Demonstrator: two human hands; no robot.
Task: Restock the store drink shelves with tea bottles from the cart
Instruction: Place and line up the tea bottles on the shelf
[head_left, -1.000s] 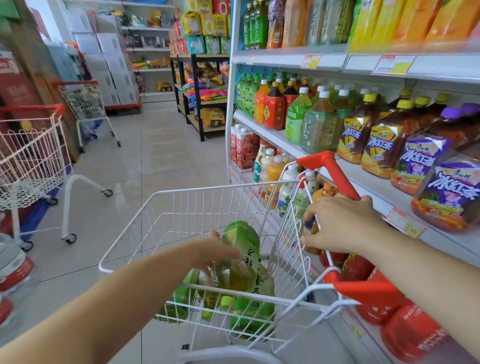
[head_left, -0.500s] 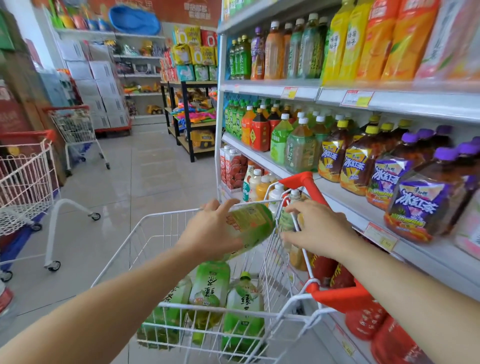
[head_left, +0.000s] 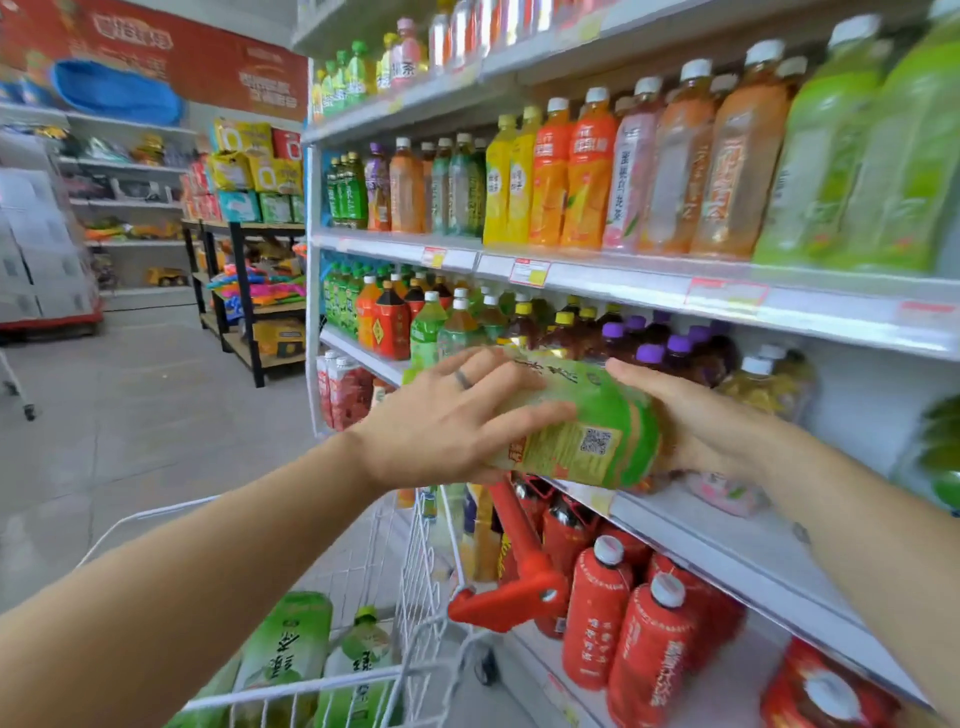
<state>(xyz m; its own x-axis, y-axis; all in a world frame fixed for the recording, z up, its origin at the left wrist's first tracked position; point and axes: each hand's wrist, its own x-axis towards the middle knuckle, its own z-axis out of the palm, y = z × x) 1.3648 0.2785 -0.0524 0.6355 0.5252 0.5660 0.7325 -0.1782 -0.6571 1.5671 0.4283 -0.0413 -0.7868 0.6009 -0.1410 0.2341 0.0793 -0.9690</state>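
Note:
A large green tea bottle (head_left: 582, 426) lies on its side in the air in front of the middle shelf (head_left: 675, 525). My left hand (head_left: 447, 421) grips its near side with spread fingers. My right hand (head_left: 691, 421) cups its bottom end, fingers curled round it. Below, the white wire cart (head_left: 415, 597) with a red handle (head_left: 519, 582) holds more green tea bottles (head_left: 291, 649). The bottle's cap end is hidden behind my left hand.
Shelves on the right carry many drink bottles: dark tea with yellow and purple caps (head_left: 649, 348), red bottles (head_left: 623, 623) below, orange and green ones above. A bare stretch of shelf (head_left: 769, 545) lies right of my hands. Tiled floor (head_left: 130, 415) opens to the left.
My left hand lifted the green bottle out of the cart up to shelf height. My right hand left the cart handle and now holds the bottle's end.

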